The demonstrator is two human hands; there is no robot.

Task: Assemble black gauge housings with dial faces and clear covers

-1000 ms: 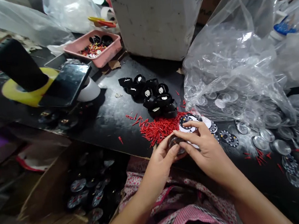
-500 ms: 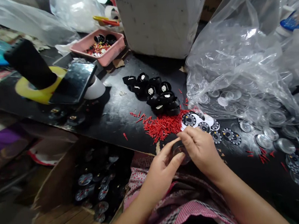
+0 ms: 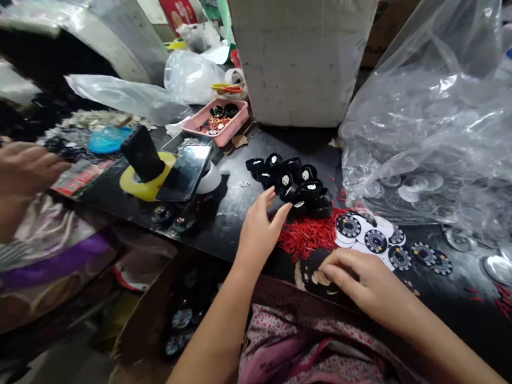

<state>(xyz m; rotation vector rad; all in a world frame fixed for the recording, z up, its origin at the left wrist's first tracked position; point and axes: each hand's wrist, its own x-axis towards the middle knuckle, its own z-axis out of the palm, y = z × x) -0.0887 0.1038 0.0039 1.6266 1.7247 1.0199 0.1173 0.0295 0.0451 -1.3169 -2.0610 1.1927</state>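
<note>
My left hand (image 3: 262, 226) is open, with thumb and fingers apart, at the near left edge of a pile of round black cases (image 3: 310, 188). Whether its fingertips touch a case I cannot tell. Closer to me, my right hand (image 3: 361, 278) hangs low over the table edge, fingers curled and thumb tip close to them. What lies between those fingertips, if anything, is hidden. A heap of small red pointers (image 3: 303, 239) lies between the hands, just in front of the black cases. Beside it are printed black-and-white dial discs (image 3: 375, 241), partly behind my right hand.
Clear round covers (image 3: 501, 270) lie at right below a large plastic bag (image 3: 431, 133). A pink tray (image 3: 218, 136) of small parts, a phone (image 3: 185, 173) and a yellow tape roll (image 3: 135, 188) stand left. A carton (image 3: 135, 348) holds finished-looking dials below. A co-worker's hands (image 3: 13, 164) are far left.
The round black case that both hands held is out of them. My hands have parted, the left reaching forward to the black pile. The view has swung left, bringing a co-worker into sight.
</note>
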